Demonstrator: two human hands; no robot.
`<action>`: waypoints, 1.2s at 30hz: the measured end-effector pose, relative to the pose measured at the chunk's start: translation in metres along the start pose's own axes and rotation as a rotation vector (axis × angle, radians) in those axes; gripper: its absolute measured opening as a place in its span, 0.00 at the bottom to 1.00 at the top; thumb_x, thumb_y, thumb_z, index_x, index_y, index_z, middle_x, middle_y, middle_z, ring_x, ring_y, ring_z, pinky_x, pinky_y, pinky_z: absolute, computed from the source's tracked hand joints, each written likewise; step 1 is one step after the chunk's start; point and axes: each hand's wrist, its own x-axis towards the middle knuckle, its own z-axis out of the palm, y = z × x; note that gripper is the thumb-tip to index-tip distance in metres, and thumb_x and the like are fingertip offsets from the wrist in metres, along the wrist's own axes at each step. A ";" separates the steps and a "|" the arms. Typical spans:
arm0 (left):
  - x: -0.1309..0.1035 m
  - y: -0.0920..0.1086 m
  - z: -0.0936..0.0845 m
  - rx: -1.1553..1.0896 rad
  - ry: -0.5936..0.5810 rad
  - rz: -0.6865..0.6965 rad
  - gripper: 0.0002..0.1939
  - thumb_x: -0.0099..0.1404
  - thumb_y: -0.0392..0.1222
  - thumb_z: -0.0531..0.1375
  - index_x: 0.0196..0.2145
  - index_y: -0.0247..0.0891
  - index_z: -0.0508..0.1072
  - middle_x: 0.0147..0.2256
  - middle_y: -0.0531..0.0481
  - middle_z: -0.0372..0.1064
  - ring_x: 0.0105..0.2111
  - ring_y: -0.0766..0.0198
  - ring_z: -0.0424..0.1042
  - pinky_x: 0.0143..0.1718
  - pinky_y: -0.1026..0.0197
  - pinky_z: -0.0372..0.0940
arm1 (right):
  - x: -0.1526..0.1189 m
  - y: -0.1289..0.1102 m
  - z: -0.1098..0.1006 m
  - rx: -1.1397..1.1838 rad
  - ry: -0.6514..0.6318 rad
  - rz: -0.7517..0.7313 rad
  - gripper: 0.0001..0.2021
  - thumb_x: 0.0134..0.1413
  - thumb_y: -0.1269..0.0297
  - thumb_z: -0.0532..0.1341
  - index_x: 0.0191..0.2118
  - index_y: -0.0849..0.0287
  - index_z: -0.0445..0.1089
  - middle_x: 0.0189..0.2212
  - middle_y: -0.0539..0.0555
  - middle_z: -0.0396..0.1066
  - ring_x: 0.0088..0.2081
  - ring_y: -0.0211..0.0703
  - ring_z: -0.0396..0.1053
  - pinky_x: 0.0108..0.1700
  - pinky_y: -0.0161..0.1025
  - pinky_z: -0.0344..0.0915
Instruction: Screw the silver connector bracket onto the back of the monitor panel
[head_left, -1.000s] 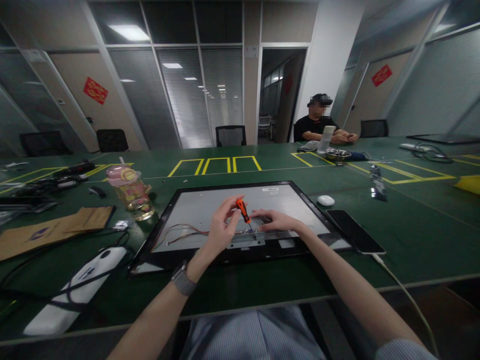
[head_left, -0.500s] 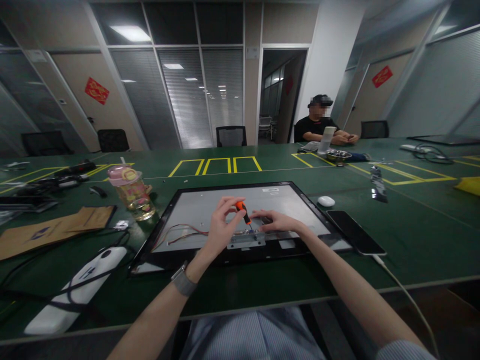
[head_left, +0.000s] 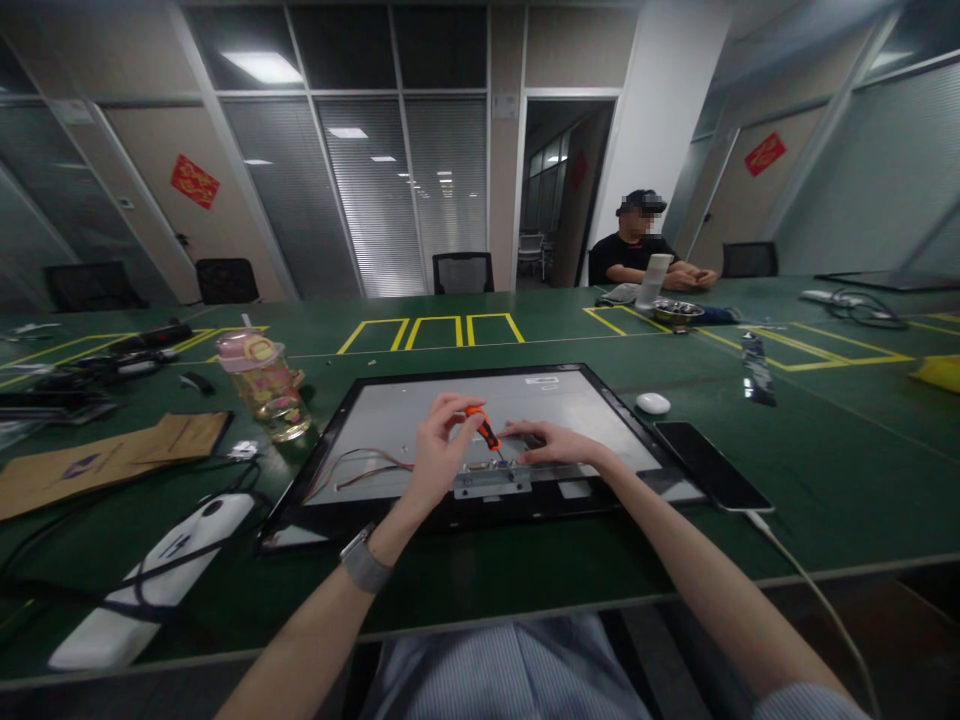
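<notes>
My left hand (head_left: 442,440), with a watch on its wrist, is closed on the top of an orange and black screwdriver (head_left: 484,428). The screwdriver leans, its tip down at a metal bracket (head_left: 491,480) with connectors on the near edge of a flat display panel (head_left: 420,400). My right hand (head_left: 551,442) rests just right of the tip, fingers curled by the bracket; whether they pinch anything is hidden. Thin red and black wires (head_left: 367,468) lie on the panel to the left.
Left of the panel stand a pink-lidded bottle (head_left: 262,385), a brown paper bag (head_left: 112,460) and a white power strip (head_left: 157,580). To the right lie a phone (head_left: 709,462) and a white case (head_left: 652,403). A person (head_left: 634,245) sits across the table.
My left hand has shifted slightly left, and the screwdriver's handle now tilts further left. My right hand is almost unchanged.
</notes>
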 end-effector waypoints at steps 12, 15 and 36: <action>0.002 -0.004 -0.001 -0.044 -0.015 -0.058 0.12 0.64 0.43 0.61 0.44 0.38 0.77 0.42 0.45 0.71 0.42 0.62 0.73 0.44 0.62 0.70 | 0.000 -0.002 0.000 0.004 -0.011 -0.035 0.34 0.50 0.47 0.65 0.61 0.57 0.65 0.66 0.60 0.57 0.68 0.59 0.49 0.68 0.55 0.44; 0.001 -0.002 -0.002 0.006 0.007 -0.033 0.10 0.65 0.42 0.61 0.42 0.38 0.77 0.40 0.47 0.70 0.40 0.64 0.73 0.43 0.63 0.70 | 0.000 -0.001 0.000 -0.007 -0.015 -0.032 0.34 0.50 0.48 0.65 0.61 0.57 0.64 0.67 0.60 0.54 0.68 0.58 0.49 0.68 0.55 0.45; 0.000 0.000 -0.004 0.089 -0.068 0.031 0.14 0.71 0.40 0.53 0.50 0.40 0.74 0.45 0.45 0.68 0.45 0.62 0.71 0.47 0.60 0.67 | 0.001 0.002 0.000 0.010 0.002 -0.042 0.32 0.50 0.50 0.66 0.60 0.55 0.66 0.66 0.59 0.56 0.68 0.59 0.50 0.68 0.55 0.44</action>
